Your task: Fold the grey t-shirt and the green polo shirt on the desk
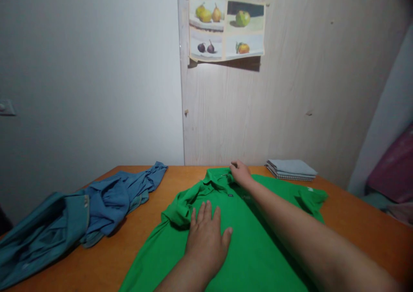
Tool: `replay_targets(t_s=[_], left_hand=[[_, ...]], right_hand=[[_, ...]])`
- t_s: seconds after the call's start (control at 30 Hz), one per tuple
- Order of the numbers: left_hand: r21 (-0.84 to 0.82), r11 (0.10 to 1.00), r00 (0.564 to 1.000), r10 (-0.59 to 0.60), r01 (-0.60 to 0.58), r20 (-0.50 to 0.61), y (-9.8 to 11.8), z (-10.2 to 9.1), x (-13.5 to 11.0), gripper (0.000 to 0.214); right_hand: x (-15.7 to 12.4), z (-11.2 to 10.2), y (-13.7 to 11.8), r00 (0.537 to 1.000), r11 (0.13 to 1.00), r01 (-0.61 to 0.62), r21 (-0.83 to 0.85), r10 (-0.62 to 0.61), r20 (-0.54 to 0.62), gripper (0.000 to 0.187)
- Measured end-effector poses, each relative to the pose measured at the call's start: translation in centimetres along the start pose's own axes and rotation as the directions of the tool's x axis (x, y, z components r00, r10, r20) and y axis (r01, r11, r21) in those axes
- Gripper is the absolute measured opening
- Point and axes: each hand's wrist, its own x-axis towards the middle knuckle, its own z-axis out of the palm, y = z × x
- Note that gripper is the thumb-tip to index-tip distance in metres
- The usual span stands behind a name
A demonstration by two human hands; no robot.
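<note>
A green polo shirt (254, 240) lies spread on the table, its collar at the far side and its lower part running out of view toward me. My left hand (206, 236) rests flat on the shirt's chest, fingers stretched out and thumb apart. Reaching farther, my right hand (240, 173) has its fingers curled at the right side of the collar and appears to grip the cloth there; the fingertips are partly hidden. The sleeve on the left is bunched up, while the right sleeve (311, 199) lies out to the side with a small white mark.
Crumpled blue-teal clothing (109, 201) stretches along the left of the orange-brown table (106, 262). A folded stack of grey cloth (290, 169) sits at the back right. Behind the table stands a wall with a fruit picture sheet (226, 29). Pink fabric (393, 167) shows at far right.
</note>
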Motion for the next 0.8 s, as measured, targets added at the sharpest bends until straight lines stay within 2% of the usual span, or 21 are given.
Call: replay_targets(t_s=[0.1,0.23,0.33,0.5,0.67,0.8], left_hand=[[-0.002,1.0,1.0,0.002,-0.002,0.009,0.0,-0.2,0.0,0.068],[0.003,1.0,1.0,0.009,-0.009,-0.005,-0.1,-0.4,0.0,0.066],[0.012,1.0,1.0,0.007,-0.006,-0.017,-0.4,-0.4,0.2,0.067],[0.041,0.999,0.998,0.0,0.003,-0.06,-1.3,-0.9,0.6,0.062],[0.161,0.982,0.993,-0.092,0.103,-0.072,-2.8,-3.0,1.2,0.05],[0.313,0.932,0.981,-0.152,0.183,-0.12,-6.3,-5.6,1.9,0.049]], right_hand=[[-1.4,0.3,0.7,1.0,1.0,-0.002,-0.014,0.001,-0.015,0.032],[-4.2,1.7,0.9,1.0,0.999,0.024,-0.022,-0.024,-0.005,0.042],[-6.2,2.7,0.7,0.999,0.998,0.031,-0.051,-0.032,-0.024,0.043],[-7.2,2.8,0.4,0.998,0.988,0.043,-0.147,-0.049,-0.033,0.045],[-7.1,2.4,0.4,0.998,0.989,0.053,-0.136,-0.054,-0.01,0.044],[-7.0,2.4,0.5,0.998,0.992,0.056,-0.117,-0.057,-0.002,0.045]])
